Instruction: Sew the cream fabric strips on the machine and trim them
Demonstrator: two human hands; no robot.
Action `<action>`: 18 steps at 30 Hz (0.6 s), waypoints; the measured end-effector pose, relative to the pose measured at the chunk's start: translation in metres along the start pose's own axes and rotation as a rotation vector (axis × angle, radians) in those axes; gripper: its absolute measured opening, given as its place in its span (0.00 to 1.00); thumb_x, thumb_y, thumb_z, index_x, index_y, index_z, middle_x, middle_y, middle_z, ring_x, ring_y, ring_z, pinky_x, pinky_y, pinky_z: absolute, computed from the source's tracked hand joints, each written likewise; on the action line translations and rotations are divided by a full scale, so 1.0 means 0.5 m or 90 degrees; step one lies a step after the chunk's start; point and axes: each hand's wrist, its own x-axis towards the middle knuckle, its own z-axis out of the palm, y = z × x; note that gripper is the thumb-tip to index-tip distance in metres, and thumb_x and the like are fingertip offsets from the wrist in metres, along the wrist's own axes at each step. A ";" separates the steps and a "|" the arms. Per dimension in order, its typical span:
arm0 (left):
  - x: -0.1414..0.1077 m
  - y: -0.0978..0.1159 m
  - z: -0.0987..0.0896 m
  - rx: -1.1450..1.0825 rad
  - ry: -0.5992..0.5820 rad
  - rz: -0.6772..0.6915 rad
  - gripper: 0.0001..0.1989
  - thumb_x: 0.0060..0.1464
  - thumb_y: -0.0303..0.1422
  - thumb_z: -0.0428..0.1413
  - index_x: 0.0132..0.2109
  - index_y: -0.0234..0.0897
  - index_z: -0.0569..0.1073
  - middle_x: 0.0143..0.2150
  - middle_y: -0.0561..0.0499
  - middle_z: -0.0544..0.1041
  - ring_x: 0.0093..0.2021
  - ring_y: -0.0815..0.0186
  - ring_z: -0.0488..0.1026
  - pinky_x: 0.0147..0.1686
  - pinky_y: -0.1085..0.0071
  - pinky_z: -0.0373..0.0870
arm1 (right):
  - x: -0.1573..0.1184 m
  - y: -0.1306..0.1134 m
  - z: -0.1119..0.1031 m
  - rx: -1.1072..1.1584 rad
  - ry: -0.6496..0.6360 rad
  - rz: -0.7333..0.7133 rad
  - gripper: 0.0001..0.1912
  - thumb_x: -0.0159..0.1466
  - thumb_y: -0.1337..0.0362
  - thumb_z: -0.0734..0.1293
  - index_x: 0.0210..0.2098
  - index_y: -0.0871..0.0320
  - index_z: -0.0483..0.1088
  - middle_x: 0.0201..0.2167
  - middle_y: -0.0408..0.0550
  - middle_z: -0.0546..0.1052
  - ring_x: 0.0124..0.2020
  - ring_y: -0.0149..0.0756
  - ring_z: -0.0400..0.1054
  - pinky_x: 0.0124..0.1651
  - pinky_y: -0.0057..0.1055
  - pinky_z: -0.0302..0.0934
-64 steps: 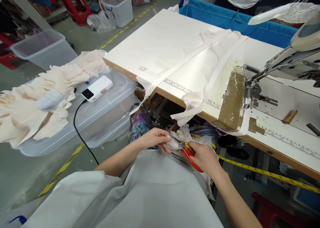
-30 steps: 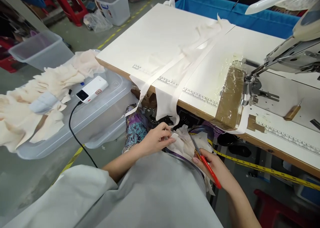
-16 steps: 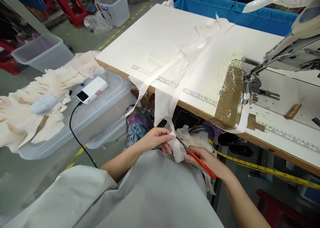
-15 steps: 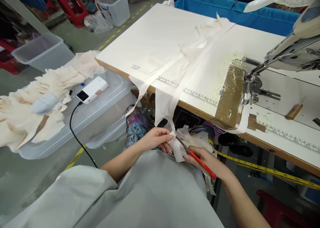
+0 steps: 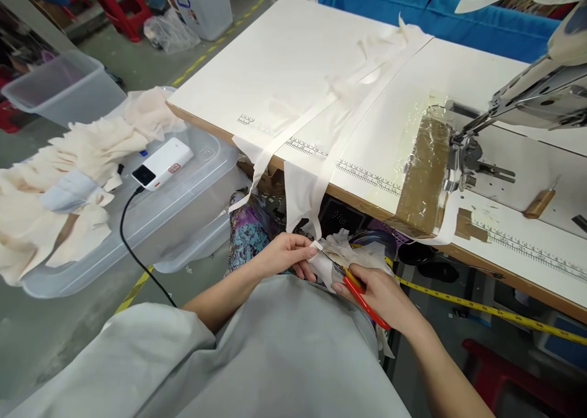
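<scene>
Over my lap, my left hand (image 5: 293,256) pinches the end of a white fabric strip (image 5: 316,245) between thumb and fingers. My right hand (image 5: 378,296) is closed around red-handled scissors (image 5: 367,305), whose blades point up and left at the cloth beside my left fingertips. The blade tips are too small to make out clearly. Thin white fabric (image 5: 305,192) hangs over the table edge just above my hands, with more of it lying across the tabletop. Crumpled cream cloth (image 5: 362,250) lies behind the scissors.
A sewing machine (image 5: 468,149) stands on the white table (image 5: 257,57) at right, with a wooden-handled awl (image 5: 540,203) near it. Left, a lidded plastic bin (image 5: 202,161) bears ruffled cream fabric (image 5: 87,155) and a white corded device (image 5: 162,164). A yellow tape measure (image 5: 458,302) stretches below the table.
The scissors have shifted slightly up and left, and their handles are spread wider. The white cloth below my left fingers has changed shape. My left hand keeps its pinch; the view has shifted slightly.
</scene>
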 end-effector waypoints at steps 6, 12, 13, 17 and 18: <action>-0.001 -0.009 -0.005 -0.009 -0.005 0.003 0.25 0.47 0.53 0.62 0.32 0.33 0.70 0.23 0.47 0.79 0.24 0.67 0.78 0.23 0.78 0.68 | -0.002 0.000 0.002 -0.021 0.027 0.001 0.27 0.62 0.40 0.60 0.21 0.52 0.48 0.16 0.39 0.60 0.19 0.31 0.52 0.23 0.28 0.45; -0.007 -0.004 -0.002 -0.009 -0.016 0.005 0.24 0.47 0.52 0.62 0.31 0.33 0.70 0.22 0.48 0.79 0.23 0.67 0.77 0.22 0.79 0.67 | 0.010 -0.018 -0.004 -0.051 0.044 -0.016 0.24 0.62 0.41 0.61 0.22 0.52 0.54 0.17 0.41 0.66 0.19 0.32 0.55 0.23 0.28 0.46; -0.008 -0.004 -0.002 -0.009 -0.019 0.006 0.23 0.47 0.51 0.62 0.31 0.33 0.69 0.22 0.48 0.79 0.23 0.67 0.77 0.22 0.79 0.67 | 0.012 -0.020 -0.003 -0.042 0.045 -0.013 0.25 0.61 0.41 0.61 0.22 0.52 0.54 0.17 0.41 0.65 0.19 0.32 0.55 0.23 0.28 0.46; -0.009 -0.009 0.001 -0.009 -0.024 0.002 0.23 0.48 0.51 0.62 0.30 0.34 0.68 0.22 0.49 0.78 0.24 0.66 0.78 0.23 0.78 0.68 | 0.013 -0.019 0.003 0.011 0.030 0.008 0.27 0.59 0.38 0.61 0.20 0.52 0.50 0.16 0.40 0.61 0.19 0.33 0.54 0.24 0.29 0.47; -0.009 -0.009 0.002 -0.006 -0.025 0.000 0.23 0.48 0.51 0.62 0.29 0.34 0.68 0.22 0.49 0.78 0.24 0.66 0.78 0.23 0.78 0.67 | 0.011 -0.017 0.004 0.018 0.026 0.014 0.27 0.59 0.38 0.61 0.20 0.52 0.50 0.16 0.39 0.60 0.19 0.33 0.54 0.24 0.29 0.47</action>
